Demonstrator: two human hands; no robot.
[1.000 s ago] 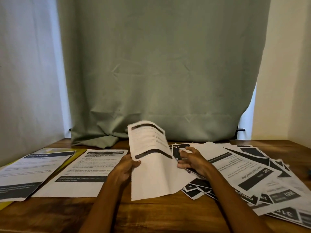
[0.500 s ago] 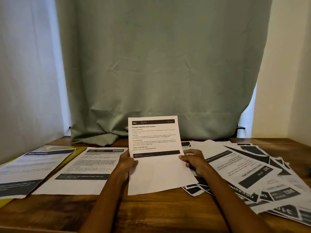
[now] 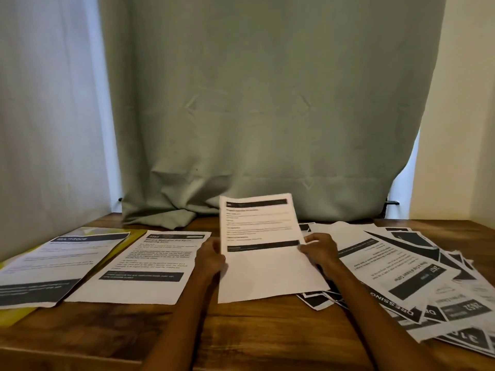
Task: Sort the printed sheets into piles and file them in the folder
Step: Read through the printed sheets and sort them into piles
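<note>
Your left hand and right hand pinch the raised sheet by its side edges, forearms angled inward.

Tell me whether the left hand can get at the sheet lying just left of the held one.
Probably yes: the left hand hovers right over that flat sheet's edge with nothing between, but it grips the held sheet and must let go first.

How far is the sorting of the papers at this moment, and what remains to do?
Early stage. Done: one printed sheet lies on the yellow folder at far left, and another white printed sheet lies beside it. In hand: both the left hand and right hand hold one sheet upright. Left: the big scattered heap of sheets on the right, and the filing.
</note>
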